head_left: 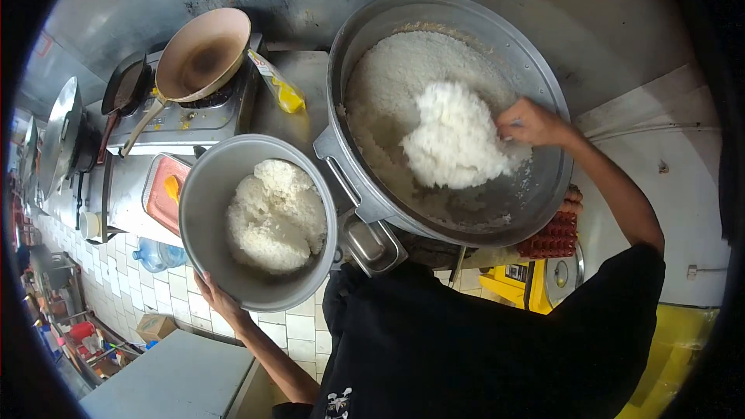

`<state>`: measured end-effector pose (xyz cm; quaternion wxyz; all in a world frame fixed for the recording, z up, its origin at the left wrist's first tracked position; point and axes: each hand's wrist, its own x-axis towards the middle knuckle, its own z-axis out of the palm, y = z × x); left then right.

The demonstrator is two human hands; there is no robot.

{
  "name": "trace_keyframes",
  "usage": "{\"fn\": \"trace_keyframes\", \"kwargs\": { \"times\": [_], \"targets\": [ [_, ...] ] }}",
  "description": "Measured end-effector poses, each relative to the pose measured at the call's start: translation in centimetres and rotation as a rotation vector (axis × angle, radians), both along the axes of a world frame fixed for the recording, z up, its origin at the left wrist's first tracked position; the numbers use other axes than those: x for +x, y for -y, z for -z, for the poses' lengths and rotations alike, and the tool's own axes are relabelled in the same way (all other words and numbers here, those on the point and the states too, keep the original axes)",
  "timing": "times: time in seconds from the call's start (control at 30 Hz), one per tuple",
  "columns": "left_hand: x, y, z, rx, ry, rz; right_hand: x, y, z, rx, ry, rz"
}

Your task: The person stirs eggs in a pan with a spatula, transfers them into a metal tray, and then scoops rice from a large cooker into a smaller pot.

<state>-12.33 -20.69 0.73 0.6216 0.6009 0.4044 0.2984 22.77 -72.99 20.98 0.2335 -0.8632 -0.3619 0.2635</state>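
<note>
My left hand (pixel 220 299) grips the lower side of a grey pot (pixel 203 244), tilted toward me. Clumps of cooked white rice (pixel 279 225) lie inside it. To the right stands a much larger metal pot (pixel 543 85), with rice (pixel 411 58) heaped against its far side and grains stuck to the wall. Over this big pot my right hand (pixel 534 122) is closed at the edge of a large, motion-blurred mound of rice (pixel 454 140). Whatever the fingers hold is hidden by the rice and the hand itself.
A gas stove (pixel 174 120) at the back left carries a beige frying pan (pixel 203 54) and a dark pan (pixel 128 85). Beside it lies a yellow-and-white packet (pixel 279 84). A pink tray (pixel 161 190), small metal container (pixel 374 244), red egg trays (pixel 549 237) and water bottle (pixel 161 254) are nearby.
</note>
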Motion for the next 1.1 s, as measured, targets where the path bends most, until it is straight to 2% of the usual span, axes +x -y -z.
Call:
{"fn": "trace_keyframes", "kwargs": {
  "times": [0.07, 0.13, 0.23, 0.27, 0.3, 0.33, 0.37, 0.4, 0.47, 0.53, 0.57, 0.63, 0.67, 0.7, 0.73, 0.8, 0.83, 0.9, 1.0, 1.1],
  "targets": [
    [0.0, 0.1, 0.0, -0.007, 0.010, -0.016, 0.4, -0.9, -4.1, 0.018, 0.060, -0.015],
    [-0.3, -0.3, 1.0, -0.035, 0.036, -0.044, 1.6, -1.7, -7.8, -0.003, 0.180, -0.132],
    [-0.3, -0.6, 1.2, -0.041, 0.077, 0.005, -0.4, -7.7, -13.3, 0.116, 0.351, -0.132],
    [-0.7, -1.0, 2.9, -0.010, 0.081, -0.025, -1.4, -10.2, -14.1, 0.130, 0.423, -0.163],
    [-1.2, -1.7, 4.2, 0.025, 0.083, -0.055, -2.3, -12.7, -13.7, 0.160, 0.534, -0.237],
    [-1.0, -1.2, 2.8, 0.133, 0.061, 0.033, -3.4, -15.4, -13.0, 0.198, 0.647, -0.305],
    [-1.2, -1.5, 3.1, 0.143, 0.087, 0.057, -4.8, -18.2, -11.2, 0.203, 0.757, -0.353],
    [-0.4, -0.8, 1.4, 0.028, 0.165, 0.087, -6.5, -20.9, -9.0, 0.205, 0.878, -0.395],
    [-0.3, -0.4, 1.1, -0.059, 0.235, 0.094, -10.8, -26.4, -5.0, -0.140, 0.890, -0.487],
    [-0.9, -0.2, 1.3, -0.018, 0.199, 0.083, -13.6, -30.1, 0.3, -0.196, 1.094, -0.525],
    [-0.4, -0.6, 1.2, 0.003, 0.197, 0.077, -12.7, -30.3, 0.7, -0.022, 1.137, -0.543],
    [-0.2, -0.7, 0.9, 0.019, 0.202, 0.076, -10.4, -30.6, -0.8, 0.322, 1.187, -0.619],
    [-0.5, -0.2, 1.0, 0.015, 0.198, 0.067, -8.9, -29.8, -2.9, 0.105, 0.992, -0.611],
    [-0.8, 0.3, 1.1, 0.014, 0.183, 0.028, -8.0, -28.6, -7.3, -0.110, 0.792, -0.593],
    [-0.7, 0.5, 0.9, 0.014, 0.168, -0.002, -6.7, -26.2, -8.9, 0.155, 0.880, -0.556],
    [-0.2, 0.4, 0.6, 0.020, 0.165, 0.010, -6.8, -22.7, -15.3, -0.172, 0.697, -0.366],
    [-0.3, 0.1, 0.5, 0.024, 0.178, 0.048, -6.1, -20.0, -15.7, -0.106, 0.857, -0.303],
    [-0.2, 0.1, 0.5, -0.017, 0.216, 0.069, -5.2, -14.9, -17.6, -0.196, 0.908, -0.245],
    [-0.5, -0.8, 1.5, 0.005, 0.179, 0.091, -3.5, -9.2, -15.1, -0.471, 0.751, 0.050],
    [-0.4, -0.8, 1.5, -0.026, 0.156, 0.062, -5.0, -7.7, -11.0, -0.729, 0.891, 0.035]
  ]
}}
